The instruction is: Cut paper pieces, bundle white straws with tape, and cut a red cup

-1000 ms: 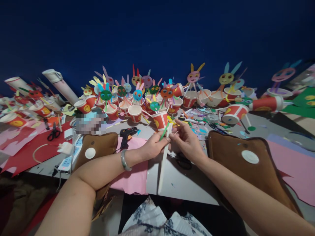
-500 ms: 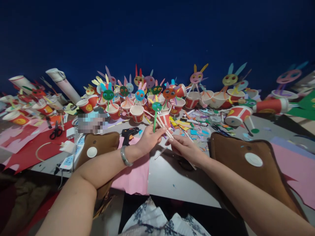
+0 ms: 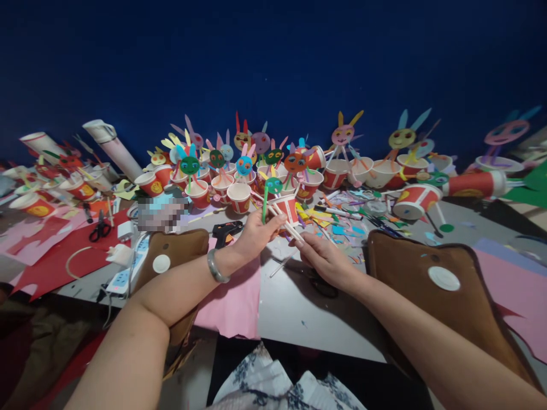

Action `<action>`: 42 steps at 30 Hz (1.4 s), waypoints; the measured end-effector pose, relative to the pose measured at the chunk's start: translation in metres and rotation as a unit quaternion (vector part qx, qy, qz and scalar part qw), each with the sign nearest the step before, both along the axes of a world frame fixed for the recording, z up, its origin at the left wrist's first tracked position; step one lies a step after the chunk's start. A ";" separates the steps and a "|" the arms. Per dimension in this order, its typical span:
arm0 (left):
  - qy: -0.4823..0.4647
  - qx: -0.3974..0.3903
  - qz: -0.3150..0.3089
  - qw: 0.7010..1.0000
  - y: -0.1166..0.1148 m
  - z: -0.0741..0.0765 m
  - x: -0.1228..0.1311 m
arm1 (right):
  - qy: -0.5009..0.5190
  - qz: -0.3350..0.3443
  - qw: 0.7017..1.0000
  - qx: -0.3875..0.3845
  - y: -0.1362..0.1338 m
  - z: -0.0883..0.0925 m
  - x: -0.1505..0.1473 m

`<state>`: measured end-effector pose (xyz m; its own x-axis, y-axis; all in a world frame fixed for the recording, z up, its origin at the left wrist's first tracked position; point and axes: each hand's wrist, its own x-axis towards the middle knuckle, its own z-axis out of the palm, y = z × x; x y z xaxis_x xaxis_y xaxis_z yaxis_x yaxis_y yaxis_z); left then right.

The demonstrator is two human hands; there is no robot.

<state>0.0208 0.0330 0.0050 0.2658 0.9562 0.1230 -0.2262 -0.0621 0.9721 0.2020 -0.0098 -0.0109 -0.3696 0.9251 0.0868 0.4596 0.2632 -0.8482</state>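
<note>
While the white sticks (image 3: 294, 232) are up over the desk (image 3: 290, 322), betw. left grip (image 3: 256, 232) & right grip (image 3: 323, 255), both are pinched narrow: L w/ thumb on the sticks' upper end plus an upright green strip (image 3: 265, 204), R w/ thumb & fingers on the lower end. Exact no. of sticks: can't tell. Sticks prob. v. light, fairly stiff lengthwise but thin, so may bend or kink if squeezed; look smooth, could roll on each other. Best hold: fingertip pinch nr the ends, light pressure. Strip looks flimsier; take it low. Just behind: red-and-white cup (image 3: 282, 204). Glue gun (image 3: 224, 232) nr L wrist, pink sheet (image 3: 235, 310) below L forearm.
</note>
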 end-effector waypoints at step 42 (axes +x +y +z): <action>0.097 -0.168 -0.190 0.962 -0.017 0.005 0.002 | 0.023 -0.132 0.966 0.222 0.007 0.013 0.017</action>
<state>0.0232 0.0156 0.0098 0.5913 0.7621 -0.2639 0.0172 0.3152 0.9489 0.2186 -0.0028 0.0023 -0.1118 0.8542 0.5078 0.5242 0.4848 -0.7001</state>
